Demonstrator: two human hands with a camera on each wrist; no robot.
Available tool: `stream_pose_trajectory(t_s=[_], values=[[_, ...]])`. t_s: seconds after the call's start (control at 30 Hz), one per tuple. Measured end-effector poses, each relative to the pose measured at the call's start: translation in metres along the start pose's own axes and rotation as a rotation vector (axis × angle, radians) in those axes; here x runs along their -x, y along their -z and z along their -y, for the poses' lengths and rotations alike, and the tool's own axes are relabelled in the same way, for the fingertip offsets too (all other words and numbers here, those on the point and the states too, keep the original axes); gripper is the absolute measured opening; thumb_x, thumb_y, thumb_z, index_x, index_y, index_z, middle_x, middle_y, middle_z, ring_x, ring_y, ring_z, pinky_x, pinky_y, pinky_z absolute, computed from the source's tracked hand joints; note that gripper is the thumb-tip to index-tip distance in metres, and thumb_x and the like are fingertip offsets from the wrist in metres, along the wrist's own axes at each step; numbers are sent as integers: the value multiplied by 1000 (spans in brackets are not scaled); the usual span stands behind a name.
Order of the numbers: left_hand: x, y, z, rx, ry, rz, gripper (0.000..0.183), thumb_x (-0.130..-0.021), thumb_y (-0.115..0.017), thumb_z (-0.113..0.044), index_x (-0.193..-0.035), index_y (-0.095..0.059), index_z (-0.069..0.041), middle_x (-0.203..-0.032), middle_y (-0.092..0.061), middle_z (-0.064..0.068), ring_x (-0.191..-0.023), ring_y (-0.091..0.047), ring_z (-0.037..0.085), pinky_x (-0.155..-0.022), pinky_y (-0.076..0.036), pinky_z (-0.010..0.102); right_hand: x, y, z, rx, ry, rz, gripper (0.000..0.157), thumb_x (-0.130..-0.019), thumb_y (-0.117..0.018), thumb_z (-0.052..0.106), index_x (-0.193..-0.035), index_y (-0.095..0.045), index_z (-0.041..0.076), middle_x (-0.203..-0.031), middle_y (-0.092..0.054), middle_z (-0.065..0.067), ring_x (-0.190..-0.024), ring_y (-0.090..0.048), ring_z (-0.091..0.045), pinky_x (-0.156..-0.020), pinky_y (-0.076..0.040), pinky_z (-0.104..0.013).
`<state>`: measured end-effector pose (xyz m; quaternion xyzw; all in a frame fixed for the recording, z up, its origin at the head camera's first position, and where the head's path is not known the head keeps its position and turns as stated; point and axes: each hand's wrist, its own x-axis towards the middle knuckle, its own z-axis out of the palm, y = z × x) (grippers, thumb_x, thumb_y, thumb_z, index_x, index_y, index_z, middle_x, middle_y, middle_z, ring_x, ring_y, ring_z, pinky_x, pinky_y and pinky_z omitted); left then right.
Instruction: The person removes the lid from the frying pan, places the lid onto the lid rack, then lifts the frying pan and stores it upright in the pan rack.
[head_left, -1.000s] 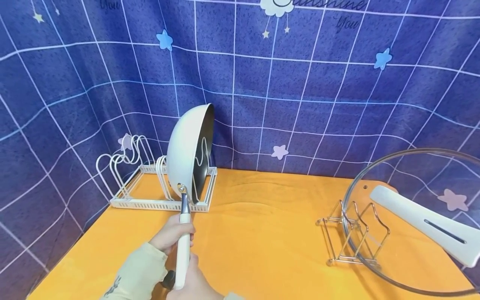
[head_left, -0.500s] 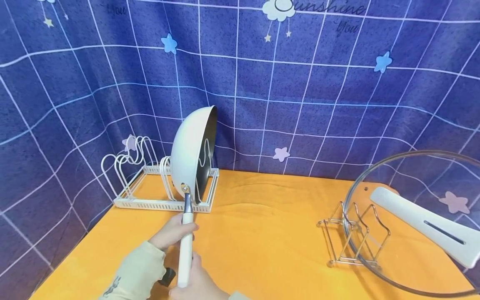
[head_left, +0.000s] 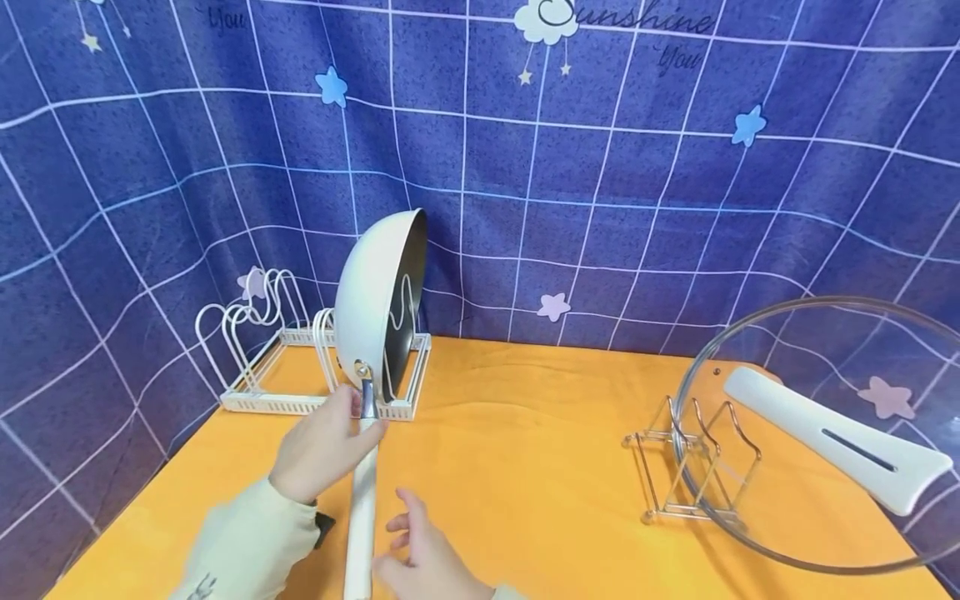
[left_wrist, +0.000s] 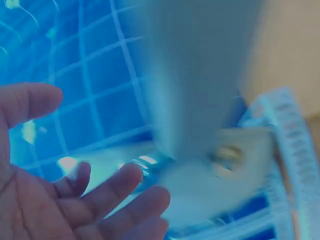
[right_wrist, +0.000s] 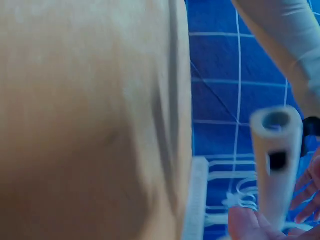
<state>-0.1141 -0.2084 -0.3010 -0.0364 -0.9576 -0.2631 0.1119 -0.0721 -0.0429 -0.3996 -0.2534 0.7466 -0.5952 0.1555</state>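
Observation:
A white wok with a dark inside stands on edge in a white wire rack, its long white handle pointing toward me. My left hand is beside the handle near its metal neck, the thumb overlapping it in the head view. In the left wrist view the fingers are spread loosely with no grip on the blurred handle. To the right of the handle's end is my right hand, apart from it, fingers loosely bent and holding nothing.
A glass lid with a steel rim and white grip bar stands upright in a small metal wire rack at the right. A blue gridded curtain hangs behind the orange table.
Both hands have let go of the wok's handle. The left hand has moved forward toward the neck, and the right has drawn off to the right. The wok stays in the rack.

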Motion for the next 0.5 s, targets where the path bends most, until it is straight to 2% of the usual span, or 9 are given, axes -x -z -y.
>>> stream_pose_trajectory(t_s=[0.07, 0.13, 0.2, 0.23, 0.27, 0.37, 0.43, 0.5], values=[[-1, 2, -14, 9, -53, 11, 39, -87, -62, -33, -107, -56, 0, -89, -65, 9, -75, -62, 25, -60, -49, 39, -1, 10, 4, 114, 74, -41, 76, -84, -63, 17, -145, -23, -5, -120, -55, -10, -100, -56, -17, -79, -50, -25], [-2, 1, -28, 11, -103, 30, 46, -88, -61, -31, -117, -56, 3, -103, -67, 15, -89, -65, 31, -71, -52, 44, -3, 24, 8, 244, 123, -99, 75, -85, -62, 19, -145, -24, -5, -124, -54, -15, -103, -56, -22, -85, -51, -33], [-5, -1, -42, -6, -146, 34, 53, -88, -61, -31, -126, -53, 6, -107, -67, 18, -95, -64, 34, -80, -52, 48, -4, 41, 12, 357, 146, -150, 74, -87, -61, 20, -146, -24, -5, -131, -51, -20, -94, -59, -24, -86, -50, -40], [-6, -2, -48, -22, -161, 36, 56, -88, -60, -30, -129, -52, 7, -110, -66, 20, -99, -63, 35, -84, -51, 49, -5, 51, 14, 396, 150, -170, 74, -87, -61, 19, -146, -23, -6, -134, -49, -22, -96, -59, -26, -89, -49, -44], [-8, -3, -55, -41, -175, 38, 58, -88, -59, -30, -131, -50, 9, -112, -65, 21, -102, -62, 36, -88, -50, 50, -5, 61, 15, 420, 149, -187, 74, -88, -60, 19, -147, -22, -6, -136, -47, -24, -93, -58, -26, -92, -47, -48], [-17, -6, -76, -65, -226, 48, 63, -88, -58, -30, -134, -45, 11, -120, -61, 25, -110, -59, 36, -98, -44, 49, -4, 91, 15, 458, 155, -244, 75, -88, -58, 16, -147, -20, -8, -141, -40, -29, -104, -56, -34, -97, -42, -54], [-23, -8, -92, -68, -254, 62, 66, -88, -57, -32, -136, -43, 12, -134, -51, 25, -124, -49, 38, -106, -36, 47, -3, 109, 14, 479, 156, -293, 75, -88, -58, 14, -147, -19, -8, -143, -36, -31, -123, -45, -39, -105, -34, -55], [-29, -13, -109, -59, -272, 71, 69, -89, -56, -34, -138, -41, 11, -140, -45, 23, -129, -42, 39, -110, -31, 46, 0, 125, 13, 497, 149, -339, 75, -88, -57, 13, -148, -18, -9, -146, -31, -32, -132, -35, -42, -108, -29, -55]])
